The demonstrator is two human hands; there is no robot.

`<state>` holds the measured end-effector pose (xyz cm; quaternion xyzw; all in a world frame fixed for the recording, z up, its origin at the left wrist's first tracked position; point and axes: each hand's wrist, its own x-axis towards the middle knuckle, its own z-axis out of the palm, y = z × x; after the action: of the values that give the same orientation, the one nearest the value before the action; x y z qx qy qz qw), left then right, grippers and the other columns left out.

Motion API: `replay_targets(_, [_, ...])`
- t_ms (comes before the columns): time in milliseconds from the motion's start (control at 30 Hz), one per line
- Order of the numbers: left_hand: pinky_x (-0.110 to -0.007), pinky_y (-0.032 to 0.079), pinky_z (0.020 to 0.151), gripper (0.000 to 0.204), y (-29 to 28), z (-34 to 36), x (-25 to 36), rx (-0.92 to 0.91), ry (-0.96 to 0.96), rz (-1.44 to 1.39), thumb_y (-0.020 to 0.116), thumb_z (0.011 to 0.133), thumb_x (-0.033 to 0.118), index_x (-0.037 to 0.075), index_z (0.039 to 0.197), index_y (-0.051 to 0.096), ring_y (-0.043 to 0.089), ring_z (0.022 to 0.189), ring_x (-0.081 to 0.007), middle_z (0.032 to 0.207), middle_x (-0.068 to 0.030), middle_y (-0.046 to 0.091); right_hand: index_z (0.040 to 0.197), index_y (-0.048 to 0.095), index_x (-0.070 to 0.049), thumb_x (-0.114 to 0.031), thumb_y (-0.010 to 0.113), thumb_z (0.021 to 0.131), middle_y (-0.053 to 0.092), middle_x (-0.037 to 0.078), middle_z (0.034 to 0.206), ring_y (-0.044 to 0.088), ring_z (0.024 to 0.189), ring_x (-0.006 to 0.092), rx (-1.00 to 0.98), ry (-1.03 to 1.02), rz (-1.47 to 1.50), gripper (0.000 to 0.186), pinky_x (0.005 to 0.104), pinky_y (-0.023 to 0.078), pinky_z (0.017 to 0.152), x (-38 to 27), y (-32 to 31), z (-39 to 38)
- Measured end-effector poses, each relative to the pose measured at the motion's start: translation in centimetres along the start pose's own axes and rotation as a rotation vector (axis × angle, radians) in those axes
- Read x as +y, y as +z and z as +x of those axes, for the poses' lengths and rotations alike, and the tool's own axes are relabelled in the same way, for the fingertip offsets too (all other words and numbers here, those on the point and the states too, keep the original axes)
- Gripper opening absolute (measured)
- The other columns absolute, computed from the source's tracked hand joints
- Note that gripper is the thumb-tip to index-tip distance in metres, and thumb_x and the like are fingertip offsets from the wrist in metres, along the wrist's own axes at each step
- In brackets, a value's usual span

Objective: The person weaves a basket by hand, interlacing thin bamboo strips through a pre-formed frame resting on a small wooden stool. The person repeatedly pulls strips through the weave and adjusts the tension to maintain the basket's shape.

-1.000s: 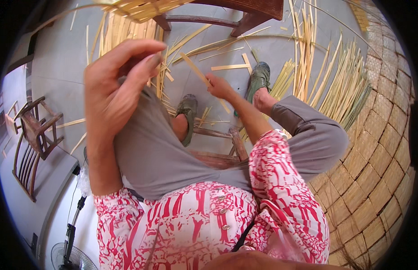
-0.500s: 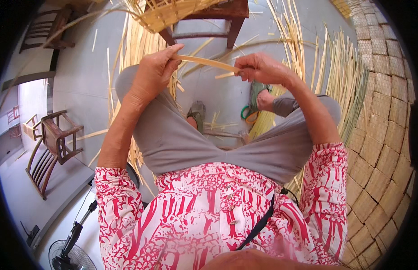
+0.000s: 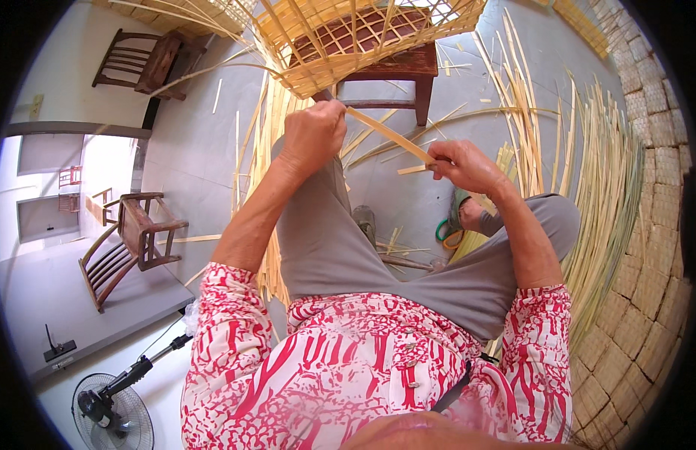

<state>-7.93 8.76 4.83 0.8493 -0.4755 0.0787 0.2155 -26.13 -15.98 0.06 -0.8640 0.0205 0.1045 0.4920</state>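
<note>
A flat, pale bamboo strip (image 3: 389, 133) stretches between my two hands, sloping down toward the right. My left hand (image 3: 314, 136) is closed in a fist at its upper end, just below an open-weave bamboo basket (image 3: 318, 71). The fingers of my right hand (image 3: 468, 166) pinch the lower end over the floor. The basket rests on a dark red wooden stool (image 3: 426, 97) in front of me, with long loose strip ends trailing off to its left.
Loose bamboo strips (image 3: 603, 187) lie thickly on the right, others (image 3: 267, 150) left of my legs. Green-and-orange-handled scissors (image 3: 447, 236) lie by my foot. Woven panels (image 3: 636, 277) line the right side. Wooden chairs (image 3: 130, 232) and a fan (image 3: 112, 412) stand left.
The view has shifted, showing more of the basket and stool. My left hand has turned into a closed fist near the basket, and the strip now slopes more steeply down to my right hand.
</note>
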Motion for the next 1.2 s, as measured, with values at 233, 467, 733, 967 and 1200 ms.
replay_targets(233, [-0.038, 0.051, 0.053, 0.006, 4.6, 0.7, -0.3, 0.379, -0.336, -0.350, 0.064, 0.081, 0.007, 0.001, 0.080, 0.067, 0.066, 0.054, -0.0262, 0.062, -0.0147, 0.064, 0.089, 0.064, 0.002, -0.006, 0.064, 0.093, 0.063, 0.005, 0.069, 0.058, 0.067, 0.0104, 0.035, 0.021, 0.169, 0.008, 0.0291, 0.046, 0.063, -2.4, 0.8, 0.2])
replay_targets(467, [-0.026, 0.052, 0.047, 0.015, 2.3, 0.0, -4.0, 0.301, -0.711, -0.925, 0.058, 0.088, 0.004, -0.002, 0.088, 0.072, 0.066, 0.054, -0.0143, 0.072, -0.0096, 0.070, 0.089, 0.066, -0.001, -0.009, 0.064, 0.092, 0.063, 0.007, 0.066, 0.060, 0.065, 0.0117, 0.098, 0.065, -0.157, 0.009, 0.0306, 0.046, 0.060, 0.5, 0.5, -2.4])
replay_targets(733, [-0.034, 0.056, 0.068, 0.035, -1.6, 2.7, -1.4, 0.282, -0.098, -0.262, 0.058, 0.092, 0.001, 0.001, 0.127, 0.062, 0.071, 0.077, -0.0211, 0.099, -0.0149, 0.073, 0.105, 0.063, 0.001, -0.015, 0.056, 0.103, 0.070, 0.013, 0.099, 0.069, 0.094, 0.0210, 0.624, -0.069, 1.229, 0.017, 0.0338, 0.056, 0.087, -1.4, 1.1, 0.9])
replay_targets(967, [-0.030, 0.054, 0.083, 0.019, -1.4, 7.6, -4.6, 0.162, -0.087, -0.322, 0.063, 0.095, 0.006, 0.000, 0.113, 0.065, 0.069, 0.093, -0.0165, 0.103, -0.0094, 0.073, 0.108, 0.057, 0.002, -0.008, 0.054, 0.101, 0.069, 0.019, 0.105, 0.069, 0.103, 0.0296, 0.715, -0.125, 1.847, 0.012, 0.0395, 0.059, 0.093, -1.5, 0.8, 6.4])
replay_targets(1200, [-0.025, 0.052, 0.084, 0.016, -1.8, 7.1, -5.5, 0.043, -0.154, -0.553, 0.061, 0.098, 0.006, 0.003, 0.107, 0.074, 0.064, 0.094, -0.0084, 0.098, -0.0026, 0.073, 0.112, 0.052, 0.003, -0.006, 0.053, 0.099, 0.067, 0.022, 0.105, 0.070, 0.097, 0.0318, 0.802, -0.120, 1.810, 0.016, 0.0414, 0.061, 0.091, -1.2, 0.6, 8.2])
